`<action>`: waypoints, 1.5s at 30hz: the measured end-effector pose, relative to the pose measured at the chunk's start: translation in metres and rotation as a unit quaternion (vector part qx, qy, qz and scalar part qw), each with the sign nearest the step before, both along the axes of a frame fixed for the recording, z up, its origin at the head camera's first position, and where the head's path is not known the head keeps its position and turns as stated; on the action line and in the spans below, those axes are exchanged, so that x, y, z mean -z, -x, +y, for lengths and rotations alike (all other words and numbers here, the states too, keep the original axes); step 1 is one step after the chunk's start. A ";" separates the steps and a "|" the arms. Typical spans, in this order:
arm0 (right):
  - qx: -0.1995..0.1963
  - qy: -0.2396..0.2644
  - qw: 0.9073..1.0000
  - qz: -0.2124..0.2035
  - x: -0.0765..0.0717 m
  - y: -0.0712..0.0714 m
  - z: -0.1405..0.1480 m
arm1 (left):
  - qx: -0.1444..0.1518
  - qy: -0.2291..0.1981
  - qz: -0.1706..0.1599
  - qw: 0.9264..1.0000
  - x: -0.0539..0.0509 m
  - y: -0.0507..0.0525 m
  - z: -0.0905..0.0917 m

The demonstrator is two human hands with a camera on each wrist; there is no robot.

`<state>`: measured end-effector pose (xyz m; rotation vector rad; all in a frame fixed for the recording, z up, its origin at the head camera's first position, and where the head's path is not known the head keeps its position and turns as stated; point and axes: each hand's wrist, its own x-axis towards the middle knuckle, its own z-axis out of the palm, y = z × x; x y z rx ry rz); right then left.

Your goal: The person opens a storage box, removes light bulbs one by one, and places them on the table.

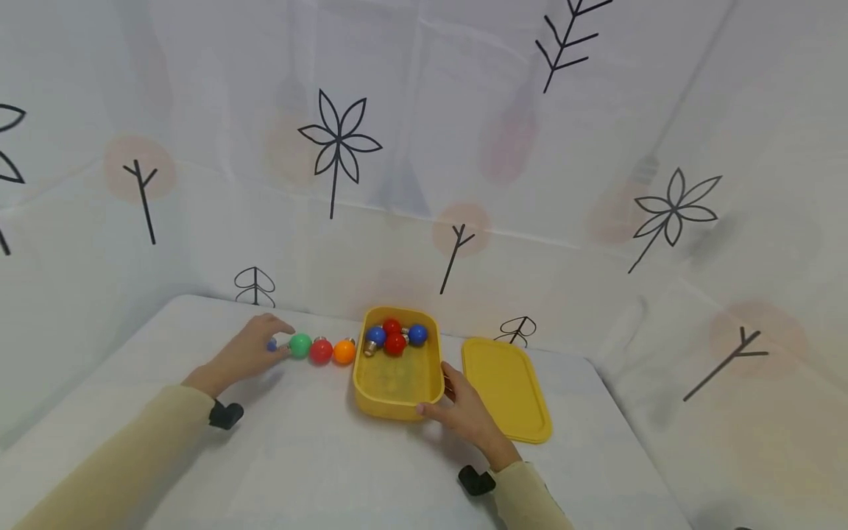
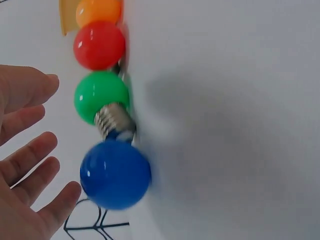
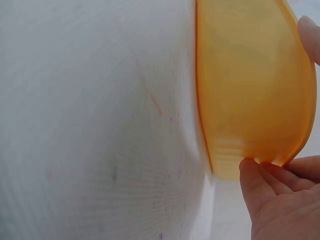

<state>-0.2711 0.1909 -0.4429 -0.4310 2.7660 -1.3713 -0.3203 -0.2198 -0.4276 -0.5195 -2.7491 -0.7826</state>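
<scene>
A yellow box (image 1: 397, 379) holds several red and blue bulbs in its far half. My right hand (image 1: 466, 412) holds its near right corner; in the right wrist view the fingertips (image 3: 248, 164) press against the box wall (image 3: 250, 90). Left of the box lies a row of bulbs: orange (image 1: 344, 352), red (image 1: 321, 351), green (image 1: 300, 345) and blue (image 1: 271, 344). My left hand (image 1: 255, 346) is at the blue one, partly covering it. In the left wrist view the fingers of that hand (image 2: 30, 165) are spread beside the blue bulb (image 2: 115, 174), with a gap between.
A yellow lid (image 1: 506, 390) lies flat on the white table (image 1: 318, 456), right of the box. Behind the table hangs a white cloth (image 1: 397, 250) with printed plants. Black bands are around both wrists.
</scene>
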 end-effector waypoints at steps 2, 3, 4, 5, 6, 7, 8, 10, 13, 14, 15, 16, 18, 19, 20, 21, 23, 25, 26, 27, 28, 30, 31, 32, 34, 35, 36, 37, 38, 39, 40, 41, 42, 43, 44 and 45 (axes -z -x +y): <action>-0.001 0.004 1.000 0.000 0.000 0.000 0.000 | 0.002 -0.008 -0.003 1.000 0.001 -0.001 0.008; -0.002 0.007 1.000 -0.001 0.000 0.000 0.000 | 0.002 -0.010 -0.006 1.000 0.001 -0.001 0.012; -0.004 0.009 1.000 0.000 0.000 0.001 0.000 | 0.004 -0.012 -0.005 1.000 0.001 -0.001 0.016; -0.004 0.012 1.000 0.000 0.000 0.000 0.000 | 0.004 -0.013 -0.007 1.000 0.002 -0.002 0.021; -0.005 0.014 1.000 0.000 0.000 0.000 0.001 | 0.005 -0.013 -0.008 1.000 0.002 -0.001 0.025; -0.004 0.015 1.000 -0.001 0.000 0.000 0.000 | 0.006 -0.013 -0.010 1.000 0.002 -0.001 0.030; -0.003 0.015 1.000 -0.003 0.000 0.000 0.000 | 0.007 -0.014 -0.013 1.000 0.003 -0.001 0.034; 0.000 0.012 1.000 -0.005 0.000 -0.001 0.000 | 0.007 -0.017 -0.022 1.000 0.002 -0.001 0.044; 0.004 0.005 1.000 -0.007 0.000 -0.001 0.000 | 0.023 -0.022 -0.024 0.999 0.002 -0.002 0.058; 0.004 0.003 1.000 -0.006 0.001 -0.001 0.000 | 0.030 -0.024 -0.024 0.999 0.002 -0.003 0.062; 0.004 0.003 1.000 -0.004 0.001 0.000 0.001 | 0.038 -0.022 -0.021 0.999 0.001 -0.003 0.067; 0.005 0.002 1.000 -0.003 0.001 0.000 0.001 | 0.047 -0.025 -0.020 0.998 0.001 -0.004 0.071; 0.005 -0.001 1.000 -0.004 0.001 0.001 0.000 | 0.065 -0.022 -0.011 0.998 0.001 -0.004 0.078; 0.006 -0.001 1.000 -0.004 0.001 0.002 0.000 | 0.072 -0.024 -0.009 0.997 0.001 -0.005 0.082; 0.005 -0.001 1.000 -0.005 0.001 0.002 0.000 | 0.078 -0.025 -0.006 0.997 0.001 -0.005 0.086; 0.004 -0.001 1.000 -0.005 0.001 0.002 0.000 | 0.085 -0.027 0.000 0.996 0.000 -0.005 0.089; 0.002 -0.001 1.000 -0.007 0.001 0.003 0.000 | 0.101 -0.030 0.013 0.994 -0.002 -0.005 0.096; 0.003 0.000 1.000 -0.009 0.000 0.002 0.000 | 0.116 -0.036 0.017 0.992 -0.005 -0.004 0.104; 0.003 0.000 1.000 -0.010 0.000 0.002 0.000 | 0.118 -0.035 0.017 0.992 -0.007 -0.003 0.107; 0.002 0.001 1.000 -0.010 0.000 0.002 0.000 | 0.123 -0.035 0.016 0.992 -0.009 -0.003 0.111; 0.003 0.000 1.000 -0.012 -0.001 0.002 0.000 | 0.127 -0.032 0.017 0.991 -0.010 -0.001 0.114; 0.003 -0.001 1.000 -0.011 -0.001 0.001 0.001 | 0.136 -0.029 0.020 0.990 -0.014 0.001 0.121; 0.001 0.000 1.000 -0.010 0.000 0.001 0.001 | 0.140 -0.026 0.024 0.990 -0.016 0.002 0.124; 0.000 0.000 1.000 -0.008 0.000 0.001 0.001 | 0.145 -0.024 0.028 0.989 -0.019 0.003 0.128; -0.001 -0.002 1.000 -0.006 0.000 0.002 0.001 | 0.155 -0.021 0.036 0.987 -0.022 0.007 0.134; -0.002 -0.001 1.000 -0.005 0.000 0.002 0.001 | 0.157 -0.018 0.035 0.987 -0.024 0.008 0.138; -0.002 0.000 1.000 -0.005 0.000 0.002 0.002 | 0.157 -0.012 0.033 0.987 -0.026 0.010 0.141; -0.003 0.000 1.000 -0.004 0.001 0.002 0.002 | 0.160 -0.006 0.035 0.987 -0.027 0.012 0.144; -0.003 -0.001 1.000 -0.004 0.001 0.002 0.002 | 0.160 0.000 0.031 0.987 -0.028 0.014 0.147; -0.003 0.000 1.000 -0.005 0.001 0.002 0.002 | 0.160 0.005 0.027 0.987 -0.029 0.016 0.149; -0.003 0.001 1.000 -0.005 0.001 0.002 0.002 | 0.158 0.012 0.021 0.987 -0.029 0.017 0.152; -0.003 0.001 1.000 -0.005 0.001 0.002 0.002 | 0.157 0.015 0.013 0.987 -0.030 0.019 0.155; -0.004 0.001 1.000 -0.005 0.001 0.002 0.003 | 0.157 0.017 0.006 0.987 -0.031 0.021 0.157; -0.004 0.000 1.000 -0.005 0.002 0.001 0.003 | 0.157 0.016 0.000 0.987 -0.032 0.023 0.160; -0.003 0.001 1.000 -0.005 0.002 0.001 0.003 | 0.154 0.018 -0.008 0.988 -0.032 0.026 0.162; -0.003 0.000 1.000 -0.006 0.002 0.001 0.003 | 0.153 0.020 -0.013 0.988 -0.032 0.028 0.164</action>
